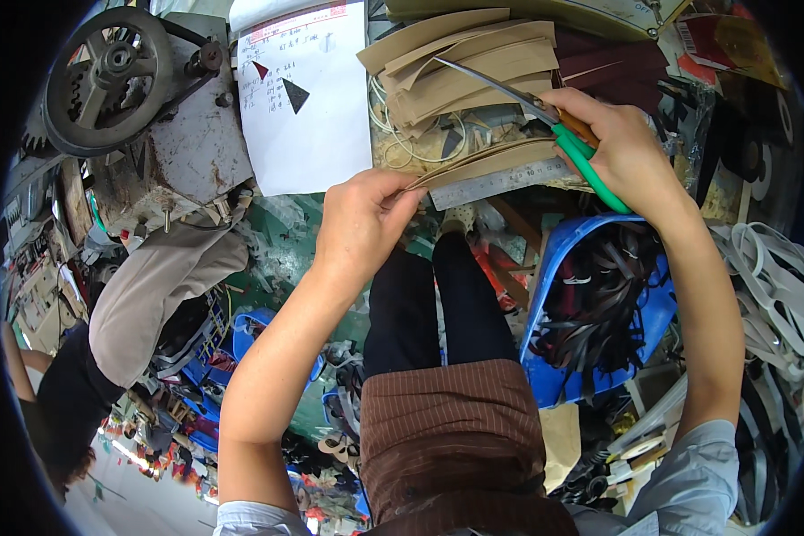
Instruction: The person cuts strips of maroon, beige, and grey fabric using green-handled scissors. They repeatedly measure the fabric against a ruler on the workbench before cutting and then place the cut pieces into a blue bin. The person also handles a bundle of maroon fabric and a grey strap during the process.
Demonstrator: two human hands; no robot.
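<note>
My left hand (366, 214) pinches the left end of a thin bundle of tan strips (491, 163) between thumb and fingers. My right hand (632, 147) is closed round the scissors (582, 168), which have one green and one orange handle loop. Their long blades look closed and point up and left, across a larger fanned stack of tan strips (473, 67). Just below the held bundle, a metal ruler (487, 188) lies along the table's near edge. The right end of the bundle reaches close to my right hand.
Handwritten paper (304, 143) with two dark triangular scraps lies left of the stack. A machine with a handwheel (107, 61) stands farther left. Near my right forearm is a blue bin (545, 286) of dark strips. Another person (71, 393) is at the left.
</note>
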